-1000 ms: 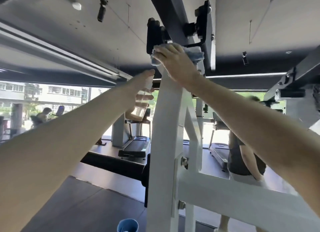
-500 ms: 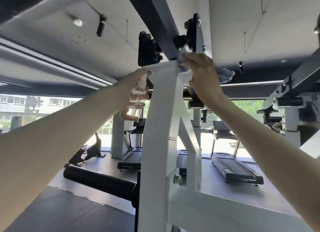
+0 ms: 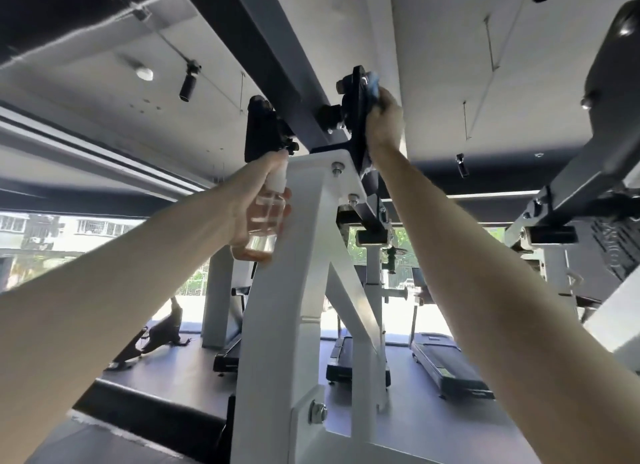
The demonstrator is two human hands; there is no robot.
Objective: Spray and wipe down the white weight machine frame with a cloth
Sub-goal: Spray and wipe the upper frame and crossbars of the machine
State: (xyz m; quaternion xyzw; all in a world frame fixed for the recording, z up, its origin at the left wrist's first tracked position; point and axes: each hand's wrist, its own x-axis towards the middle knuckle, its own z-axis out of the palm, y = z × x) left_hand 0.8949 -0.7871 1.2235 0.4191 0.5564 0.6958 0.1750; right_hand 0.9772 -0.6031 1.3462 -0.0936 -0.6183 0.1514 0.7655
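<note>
The white weight machine frame [image 3: 301, 273] rises in front of me as a bolted upright with a diagonal brace. Black pivot brackets [image 3: 356, 117] sit at its top under a dark beam. My left hand [image 3: 252, 207] grips a clear spray bottle [image 3: 266, 221] with a white top, held just left of the upright near its top. My right hand [image 3: 384, 121] is raised higher and holds a blue cloth [image 3: 372, 83] against the right face of the black bracket. Most of the cloth is hidden behind the hand and bracket.
A second machine arm and dark housing [image 3: 595, 173] hang at the upper right. Treadmills [image 3: 446, 366] stand behind the frame by the windows. A black padded roller [image 3: 149, 418] juts out at lower left. Track lights [image 3: 187, 86] hang from the ceiling.
My view has tilted upward. The right hand with the cloth climbed from the top of the white upright onto the black bracket. The left hand with the bottle stayed beside the upright.
</note>
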